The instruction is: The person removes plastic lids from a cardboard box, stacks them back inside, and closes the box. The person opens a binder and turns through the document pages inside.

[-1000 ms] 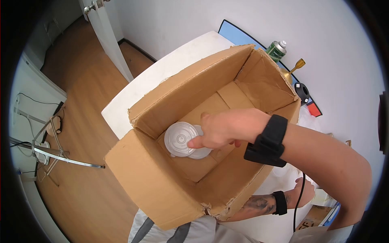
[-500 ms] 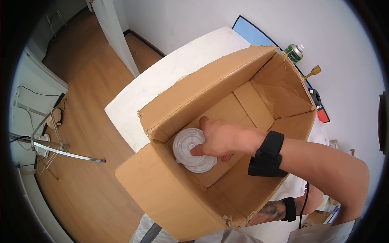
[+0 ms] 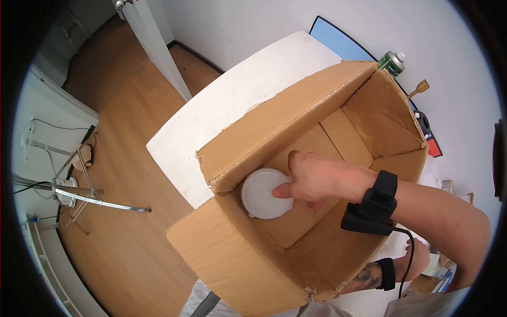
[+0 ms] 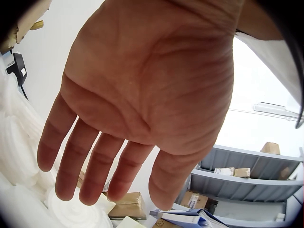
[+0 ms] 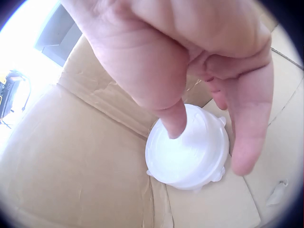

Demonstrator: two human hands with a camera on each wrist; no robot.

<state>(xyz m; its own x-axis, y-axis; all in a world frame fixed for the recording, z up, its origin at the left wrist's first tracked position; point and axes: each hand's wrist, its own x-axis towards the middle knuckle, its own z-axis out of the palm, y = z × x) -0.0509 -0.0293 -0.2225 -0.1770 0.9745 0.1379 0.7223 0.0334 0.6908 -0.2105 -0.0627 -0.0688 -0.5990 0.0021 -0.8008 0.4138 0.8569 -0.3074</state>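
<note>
Inside an open cardboard box [image 3: 264, 264], round white plastic lids [image 3: 259, 198] lie stacked on the bottom, close to the near-left corner. Over them hovers my right hand [image 3: 327, 177], thumb and index finger spread apart. In the right wrist view, the thumb of that hand [image 5: 190, 61] overlaps the top lid [image 5: 178, 156], while the index fingertip is beside the stack's edge. My left hand [image 4: 142, 80] is outside the box, palm facing its camera with fingers extended and nothing held. Below its fingertips, a translucent round lid [image 4: 76, 216] shows in the left wrist view.
The box stands on a white table [image 3: 253, 79] against the wall. Behind it are a green spray can [image 3: 392, 64], a gold-coloured stem [image 3: 420, 89] and a black round object [image 3: 422, 122]. Blue folders [image 4: 190, 218] and grey shelves [image 4: 242, 183] appear beyond my left hand.
The lids, earlier overlapping side by side, now line up in one stack. My right hand stays above them. The box has shifted rightward in the head view as the camera moved.
</note>
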